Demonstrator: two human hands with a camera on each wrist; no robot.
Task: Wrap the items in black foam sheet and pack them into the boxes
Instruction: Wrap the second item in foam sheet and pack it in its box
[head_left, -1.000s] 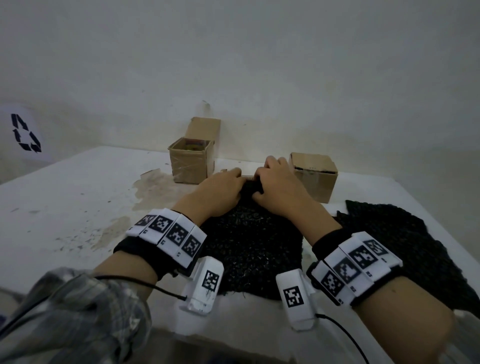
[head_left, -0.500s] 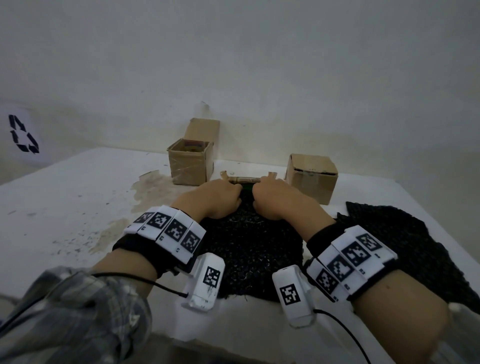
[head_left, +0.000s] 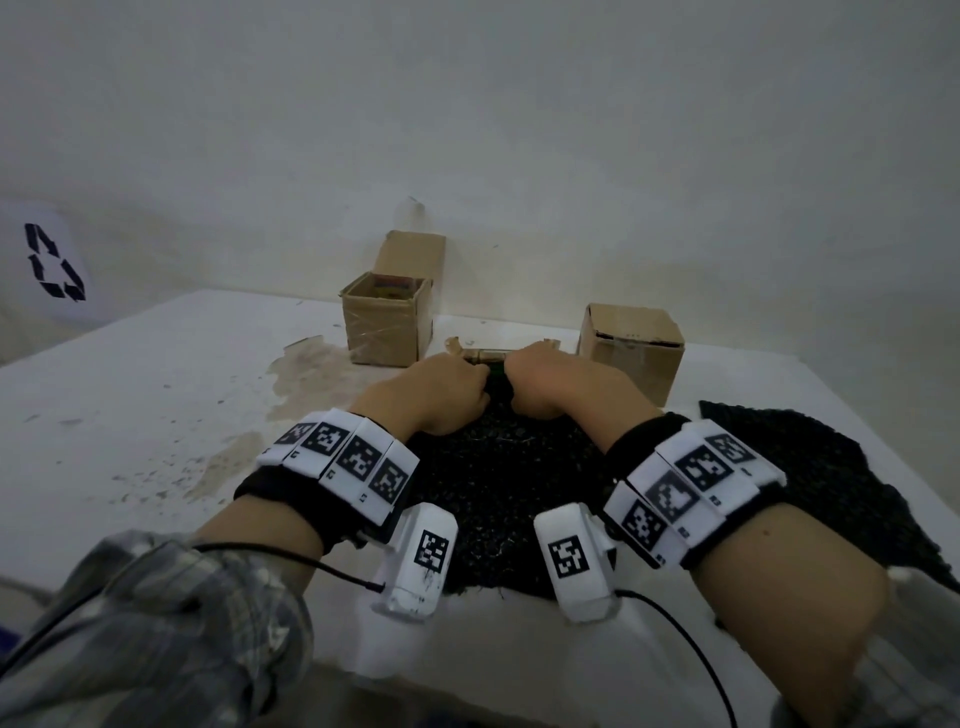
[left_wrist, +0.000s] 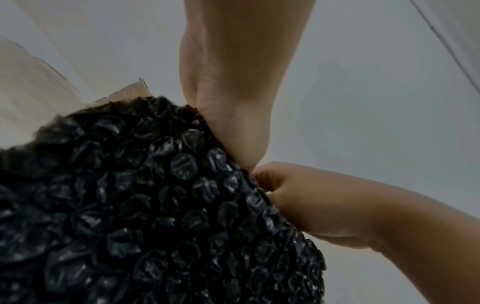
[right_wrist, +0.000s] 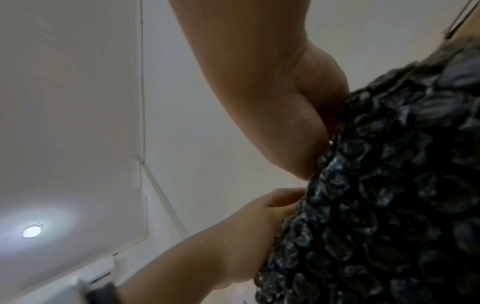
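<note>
Gripping the far edge of the black bubbled foam sheet (head_left: 498, 483), the left hand (head_left: 441, 384) and right hand (head_left: 545, 379) sit knuckle to knuckle, fingers curled into the sheet's rolled edge. A slim brown, tube-like item (head_left: 488, 356) lies just beyond the fingertips of both hands, touching the fold. An open cardboard box (head_left: 387, 322) stands beyond the left hand; a second cardboard box (head_left: 631, 348) stands just beyond the right hand.

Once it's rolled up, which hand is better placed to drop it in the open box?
Probably the left hand: the open box stands just beyond it, while the right hand sits nearer the closed box.
</note>
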